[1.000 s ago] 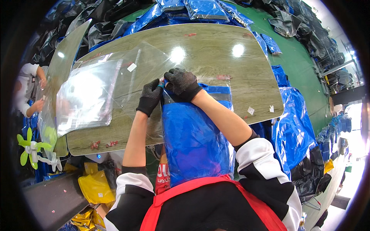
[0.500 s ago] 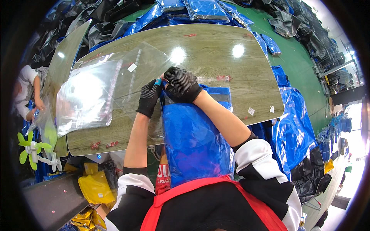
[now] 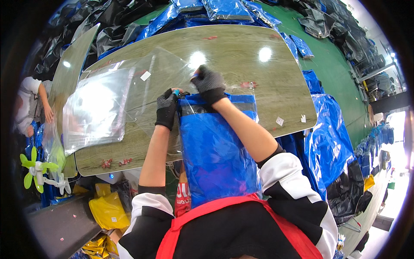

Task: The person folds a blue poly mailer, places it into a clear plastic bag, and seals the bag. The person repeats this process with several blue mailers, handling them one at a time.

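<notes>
A folded blue item (image 3: 217, 151) in a clear plastic bag hangs over the table's near edge and reaches down to my red apron. My left hand (image 3: 167, 105), in a black dotted glove, is closed by the bag's upper left corner. Teal shows at its fingertips, beside a small dark piece I cannot make out. Above the bag's top edge my right hand (image 3: 209, 84), gloved alike, is raised with fingers curled together. A bit of blue shows at its fingertips; whatever it pinches is too small and blurred to name.
Flat clear plastic bags (image 3: 97, 110) lie stacked on the left of the wood-patterned table (image 3: 241, 52). A green fan (image 3: 36, 168) is at the left, near another person (image 3: 32, 101). Blue packages (image 3: 330, 134) lie to the right, and yellow packages (image 3: 108, 209) at lower left.
My right hand has moved up and away from my left hand, opening a gap between them. The bag's top edge shows more now. My left hand has barely moved.
</notes>
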The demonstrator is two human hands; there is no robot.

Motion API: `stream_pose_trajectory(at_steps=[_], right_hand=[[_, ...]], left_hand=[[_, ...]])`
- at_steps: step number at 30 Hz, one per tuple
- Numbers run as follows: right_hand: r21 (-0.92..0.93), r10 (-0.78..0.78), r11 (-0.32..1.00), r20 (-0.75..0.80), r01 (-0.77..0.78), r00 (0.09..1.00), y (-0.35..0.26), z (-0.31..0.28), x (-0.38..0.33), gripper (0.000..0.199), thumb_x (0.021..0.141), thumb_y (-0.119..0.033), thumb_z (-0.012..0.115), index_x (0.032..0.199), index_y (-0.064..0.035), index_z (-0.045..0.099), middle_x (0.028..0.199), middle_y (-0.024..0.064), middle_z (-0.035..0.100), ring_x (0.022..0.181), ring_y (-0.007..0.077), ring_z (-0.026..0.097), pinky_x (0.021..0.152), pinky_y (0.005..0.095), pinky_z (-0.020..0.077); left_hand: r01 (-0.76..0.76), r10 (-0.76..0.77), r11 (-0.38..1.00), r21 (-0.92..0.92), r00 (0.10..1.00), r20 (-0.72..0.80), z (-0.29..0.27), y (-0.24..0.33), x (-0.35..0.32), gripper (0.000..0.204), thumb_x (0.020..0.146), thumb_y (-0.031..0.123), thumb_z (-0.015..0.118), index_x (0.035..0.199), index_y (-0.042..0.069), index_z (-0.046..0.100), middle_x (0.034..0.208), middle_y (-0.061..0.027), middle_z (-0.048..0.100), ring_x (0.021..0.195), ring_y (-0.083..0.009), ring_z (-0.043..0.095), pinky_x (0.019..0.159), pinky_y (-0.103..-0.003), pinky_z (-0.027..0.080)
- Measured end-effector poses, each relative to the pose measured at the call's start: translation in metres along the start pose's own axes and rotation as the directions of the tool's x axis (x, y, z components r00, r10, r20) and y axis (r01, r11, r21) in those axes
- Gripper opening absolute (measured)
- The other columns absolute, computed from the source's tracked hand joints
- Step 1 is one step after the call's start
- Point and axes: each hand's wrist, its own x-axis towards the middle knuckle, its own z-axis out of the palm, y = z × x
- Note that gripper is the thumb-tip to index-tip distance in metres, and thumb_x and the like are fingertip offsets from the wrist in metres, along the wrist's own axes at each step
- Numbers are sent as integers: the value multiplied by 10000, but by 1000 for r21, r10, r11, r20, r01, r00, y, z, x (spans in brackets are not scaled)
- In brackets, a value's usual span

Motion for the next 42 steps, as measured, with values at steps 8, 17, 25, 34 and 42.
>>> stream_pose_trajectory(at_steps=[8,17,25,34,42], right_hand=[[267,677,735,-239,-624,696,124,-288,3,209,805,-256,639,910,-76,616,891,110,658,774,245,647,682,350,521],[570,273,445,649,-691,710,154,-159,-45,324,922,-317,606,1031,-20,676,758,31,618,714,129,612,638,265,489],[513,170,703,552,-493,817,105,-152,-37,275,886,-243,658,1007,-1,711,980,101,710,934,178,656,863,287,496],[182,-234,968,405,172,884,93,-162,-75,156,815,-179,692,963,-149,729,848,99,669,834,295,615,735,382,496],[-191,93,981,555,18,827,43,-160,-55,537,765,-398,654,1203,-99,571,856,183,660,814,380,639,727,459,503]], left_hand=[[-204,198,976,71,976,89,-24,2,4,244,964,115,463,1176,58,570,1043,-86,660,942,-224,615,866,-322,483],[-692,483,541,477,720,498,91,85,-49,280,942,206,519,1161,62,618,1132,-165,642,1121,-312,580,964,-395,441],[-721,319,491,490,672,669,117,52,-31,323,958,247,486,1176,52,621,1209,-172,610,1146,-341,557,1009,-411,415],[-786,381,428,446,604,700,122,54,-33,287,880,230,558,1082,53,660,1044,-154,656,998,-339,585,909,-420,439],[-727,402,233,646,677,617,72,57,-44,330,901,208,541,1172,39,622,1190,-179,607,1184,-356,515,1035,-454,374]])
